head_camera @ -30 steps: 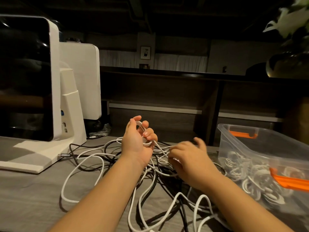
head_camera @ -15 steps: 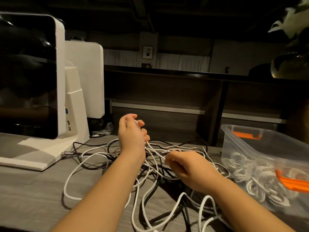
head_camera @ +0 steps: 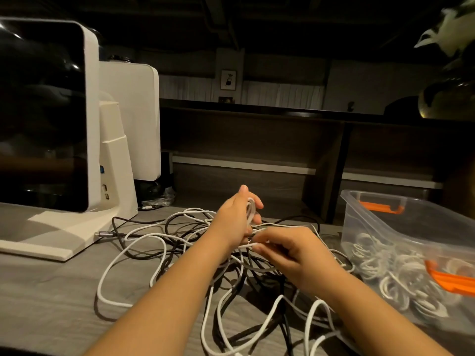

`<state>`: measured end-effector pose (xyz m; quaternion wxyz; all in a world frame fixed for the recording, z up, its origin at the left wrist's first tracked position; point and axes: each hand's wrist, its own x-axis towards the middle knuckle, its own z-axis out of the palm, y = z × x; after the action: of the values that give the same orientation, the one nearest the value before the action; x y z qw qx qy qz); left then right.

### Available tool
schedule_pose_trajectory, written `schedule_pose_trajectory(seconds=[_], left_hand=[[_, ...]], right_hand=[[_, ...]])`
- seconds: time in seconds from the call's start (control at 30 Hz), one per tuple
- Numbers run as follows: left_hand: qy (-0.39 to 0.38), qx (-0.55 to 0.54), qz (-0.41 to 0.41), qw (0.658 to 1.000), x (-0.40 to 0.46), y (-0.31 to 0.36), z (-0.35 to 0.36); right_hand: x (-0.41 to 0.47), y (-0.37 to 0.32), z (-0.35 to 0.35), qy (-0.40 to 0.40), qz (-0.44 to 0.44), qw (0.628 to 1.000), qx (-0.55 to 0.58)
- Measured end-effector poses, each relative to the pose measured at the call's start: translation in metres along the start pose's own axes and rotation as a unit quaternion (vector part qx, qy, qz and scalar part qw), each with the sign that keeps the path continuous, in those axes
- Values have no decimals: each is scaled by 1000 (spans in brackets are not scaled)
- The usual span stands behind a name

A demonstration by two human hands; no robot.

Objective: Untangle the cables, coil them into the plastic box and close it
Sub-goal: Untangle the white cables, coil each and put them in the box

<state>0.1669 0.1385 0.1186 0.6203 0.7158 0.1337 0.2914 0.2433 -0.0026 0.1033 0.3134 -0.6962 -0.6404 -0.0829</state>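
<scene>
The left hand (head_camera: pixel 237 219) holds a small coil of thin white cable (head_camera: pixel 250 210); the right hand (head_camera: pixel 290 255) pinches its strand. Feed slack gently, keeping loops even, clear of the tangled black and white cables (head_camera: pixel 180 242).

Dim, warm light falls from above onto the bench (head_camera: pixel 51 291), while the room beyond the hands is nearly black. The cables (head_camera: pixel 159 242) cast soft shadows, glare spots the dark screen (head_camera: pixel 38 111), and straight lines bow at the edges.

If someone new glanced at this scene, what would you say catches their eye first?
Probably the tangle of white and black cables sprawled across the table's middle, with the left hand holding a small white coil and the right hand pinching a strand. Next, the clear plastic box with orange latches on the right, already holding coiled cables.
</scene>
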Motion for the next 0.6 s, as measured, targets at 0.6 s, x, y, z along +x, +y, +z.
schedule_pose_trajectory(seconds=[0.6], left_hand=[[-301,122,-124,938,-14,3,-1]], right_hand=[[3,18,-10,103,100,987,68]])
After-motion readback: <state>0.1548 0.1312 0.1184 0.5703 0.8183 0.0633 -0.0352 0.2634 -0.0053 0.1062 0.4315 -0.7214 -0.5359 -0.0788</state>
